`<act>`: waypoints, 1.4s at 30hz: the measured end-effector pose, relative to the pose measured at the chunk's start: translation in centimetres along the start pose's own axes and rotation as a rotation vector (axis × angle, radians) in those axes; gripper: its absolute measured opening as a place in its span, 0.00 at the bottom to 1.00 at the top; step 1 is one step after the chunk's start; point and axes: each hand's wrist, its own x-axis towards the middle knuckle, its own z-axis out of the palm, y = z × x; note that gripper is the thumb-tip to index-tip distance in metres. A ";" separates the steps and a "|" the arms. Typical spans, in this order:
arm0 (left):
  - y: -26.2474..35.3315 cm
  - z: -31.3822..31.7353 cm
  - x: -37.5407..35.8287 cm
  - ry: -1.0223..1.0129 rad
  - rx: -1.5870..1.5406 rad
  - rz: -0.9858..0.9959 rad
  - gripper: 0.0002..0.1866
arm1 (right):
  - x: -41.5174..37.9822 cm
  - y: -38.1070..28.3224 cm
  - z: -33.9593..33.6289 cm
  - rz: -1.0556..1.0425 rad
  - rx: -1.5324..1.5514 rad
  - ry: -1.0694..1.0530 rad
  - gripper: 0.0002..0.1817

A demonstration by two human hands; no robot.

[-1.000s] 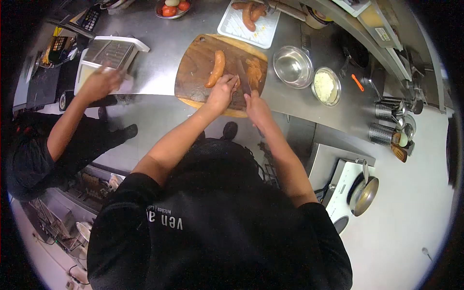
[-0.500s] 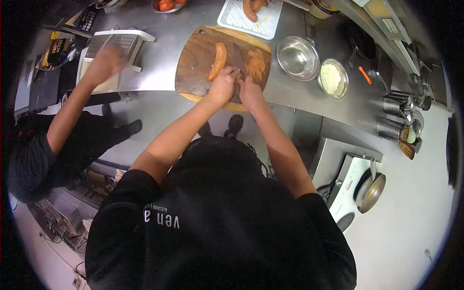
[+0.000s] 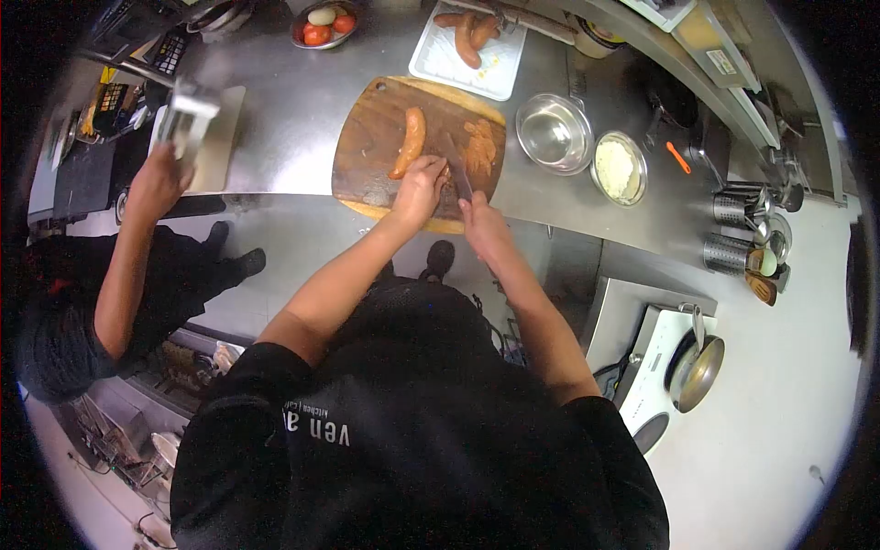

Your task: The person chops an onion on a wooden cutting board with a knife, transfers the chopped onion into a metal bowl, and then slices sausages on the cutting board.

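Observation:
A round-cornered wooden cutting board (image 3: 371, 151) lies on the steel counter. My left hand (image 3: 420, 186) presses down on a sausage piece at the board's near edge. My right hand (image 3: 481, 223) grips a knife (image 3: 457, 172) whose blade lies just right of my left fingers. A whole sausage (image 3: 409, 142) rests on the board to the left. A pile of cut sausage slices (image 3: 479, 147) sits at the board's right side.
A white tray (image 3: 458, 64) with two sausages lies behind the board. An empty steel bowl (image 3: 553, 133) and a bowl of white chopped food (image 3: 616, 167) stand to the right. A co-worker's hand (image 3: 160, 179) lifts a metal tool at the left. A bowl of tomatoes (image 3: 321, 26) sits far back.
My right hand has drawn back toward me with the knife. The co-worker's hand has lifted the metal tool off the counter at the left.

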 end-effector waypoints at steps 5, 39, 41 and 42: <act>-0.2 0.3 -0.1 0.005 0.017 -0.002 0.13 | -0.4 -0.2 0.4 0.014 -0.011 -0.015 0.17; 0.0 0.7 0.0 -0.007 0.021 -0.062 0.12 | 2.5 -0.6 2.8 -0.031 0.015 0.078 0.18; 0.2 0.4 0.2 -0.023 0.035 -0.053 0.12 | 4.3 -0.4 3.1 -0.057 0.023 0.119 0.19; 0.2 0.6 0.1 -0.005 0.029 -0.048 0.12 | 4.7 -0.5 2.5 -0.092 -0.001 0.126 0.20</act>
